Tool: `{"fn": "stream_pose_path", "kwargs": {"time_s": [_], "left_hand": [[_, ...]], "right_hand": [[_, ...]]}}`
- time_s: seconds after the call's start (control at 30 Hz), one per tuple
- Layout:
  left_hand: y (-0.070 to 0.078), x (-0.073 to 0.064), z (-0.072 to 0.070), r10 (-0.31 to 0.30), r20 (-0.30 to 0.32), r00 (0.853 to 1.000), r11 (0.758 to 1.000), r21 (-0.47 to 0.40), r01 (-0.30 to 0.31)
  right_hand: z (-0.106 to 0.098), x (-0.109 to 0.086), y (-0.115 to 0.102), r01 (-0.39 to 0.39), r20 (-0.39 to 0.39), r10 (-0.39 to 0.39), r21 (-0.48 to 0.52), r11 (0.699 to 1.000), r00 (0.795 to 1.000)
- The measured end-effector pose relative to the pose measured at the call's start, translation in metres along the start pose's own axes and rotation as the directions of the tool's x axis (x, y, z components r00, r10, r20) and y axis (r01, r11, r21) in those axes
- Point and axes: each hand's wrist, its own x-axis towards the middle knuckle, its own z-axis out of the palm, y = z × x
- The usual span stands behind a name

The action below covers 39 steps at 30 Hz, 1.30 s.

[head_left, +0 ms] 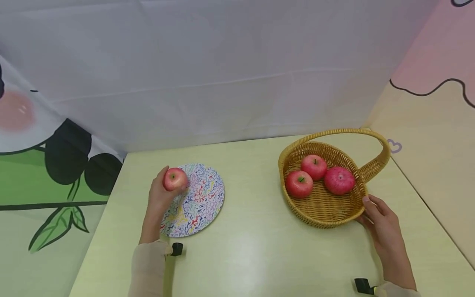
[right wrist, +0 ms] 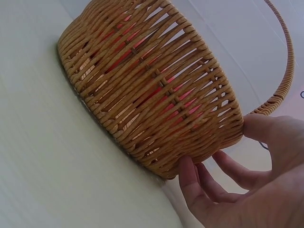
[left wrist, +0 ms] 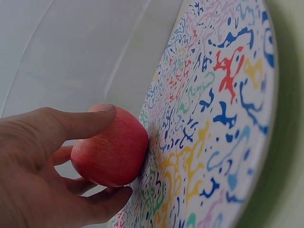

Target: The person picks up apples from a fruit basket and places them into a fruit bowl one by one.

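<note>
A red apple is held in my left hand, fingers and thumb curved about its sides. It sits at the left part of a round plate with a multicoloured squiggle pattern. In the left wrist view the apple appears to touch the plate or hover just over it; I cannot tell which. On the right, my right hand grips the near right side of a wicker basket, thumb at the rim and fingers against the outer wall. Inside lie two red apples and a darker pink-red round fruit.
The basket's tall arched handle rises over its far side. Both things stand on a pale yellow-green table. A white cloth wall borders the back, and painted panels flank the sides.
</note>
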Motion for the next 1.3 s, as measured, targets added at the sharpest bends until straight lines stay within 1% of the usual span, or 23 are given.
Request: {"fn": "stream_pose_path", "kwargs": {"time_s": [0.17, 0.4, 0.5, 0.6, 0.7, 0.77, 0.87, 0.97, 1.07, 1.17, 1.3], "left_hand": [[0.001, -0.002, -0.004, -0.006, -0.012, 1.000, 1.000, -0.007, 0.005], [0.006, -0.006, -0.011, 0.035, -0.029, 0.999, 0.999, 0.002, -0.035], [0.010, -0.009, -0.013, 0.041, -0.039, 0.998, 0.999, 0.000, -0.041], [0.015, -0.014, -0.016, 0.039, -0.055, 0.998, 0.999, 0.012, -0.038], [0.019, -0.019, -0.016, 0.058, -0.085, 0.995, 0.998, 0.040, -0.055], [0.022, -0.022, -0.015, 0.079, -0.108, 0.991, 0.996, 0.051, -0.074], [0.027, -0.028, -0.011, 0.126, -0.138, 0.982, 0.991, 0.064, -0.118], [0.032, -0.034, -0.005, 0.168, -0.147, 0.975, 0.985, 0.050, -0.163], [0.038, -0.041, 0.001, 0.196, -0.136, 0.971, 0.981, 0.027, -0.194], [0.045, -0.046, 0.007, 0.212, -0.118, 0.970, 0.977, 0.004, -0.213], [0.053, -0.052, 0.015, 0.234, -0.071, 0.970, 0.971, -0.030, -0.236]], "right_hand": [[0.001, -0.001, 0.000, 0.005, 0.001, -0.005, 0.003, 1.000, 1.000], [0.001, -0.001, -0.001, 0.003, -0.002, -0.003, 0.003, 1.000, 1.000], [0.001, -0.001, -0.001, -0.001, -0.004, 0.001, -0.004, 1.000, 1.000], [0.001, -0.001, -0.001, -0.008, -0.006, 0.008, -0.004, 1.000, 1.000], [0.001, -0.001, -0.001, -0.014, -0.006, 0.014, -0.002, 1.000, 1.000], [0.002, -0.002, -0.001, -0.013, -0.009, 0.013, -0.004, 1.000, 1.000], [0.002, -0.002, 0.000, -0.005, -0.010, 0.005, 0.001, 1.000, 1.000], [0.002, -0.002, 0.000, -0.002, -0.010, 0.002, 0.007, 1.000, 1.000], [0.003, -0.002, 0.000, -0.005, -0.011, 0.005, 0.013, 1.000, 1.000], [0.003, -0.002, -0.001, -0.014, -0.013, 0.014, 0.020, 1.000, 1.000], [0.004, -0.002, -0.001, -0.023, -0.020, 0.023, 0.027, 0.999, 1.000]]}}
